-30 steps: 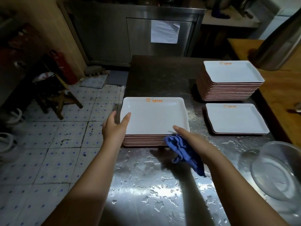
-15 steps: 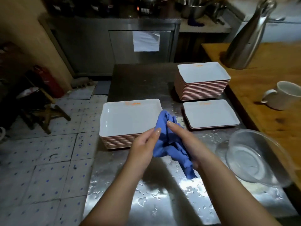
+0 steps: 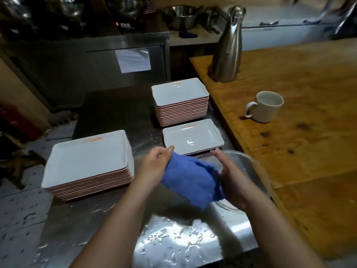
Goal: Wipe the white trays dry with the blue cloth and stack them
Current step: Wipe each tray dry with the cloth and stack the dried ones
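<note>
Both hands hold the blue cloth (image 3: 190, 178) between them above the wet steel table (image 3: 173, 240). My left hand (image 3: 154, 161) grips its upper left edge. My right hand (image 3: 229, 176) grips its right side, just over a clear glass bowl (image 3: 251, 167). A stack of white trays (image 3: 87, 161) with orange logos sits to the left. A taller stack of white trays (image 3: 180, 99) stands at the back. A low pile of one or two white trays (image 3: 193, 136) lies just beyond my hands.
A wooden counter (image 3: 299, 132) borders the table on the right, with a white mug (image 3: 266, 106) and a steel jug (image 3: 227, 47) on it. The tiled floor (image 3: 19, 209) drops off to the left. Steel cabinets (image 3: 116, 60) stand behind.
My left hand left the left tray stack and joined the right on the cloth. Both hands then carried the cloth rightward, over the glass bowl. The view turned right.
</note>
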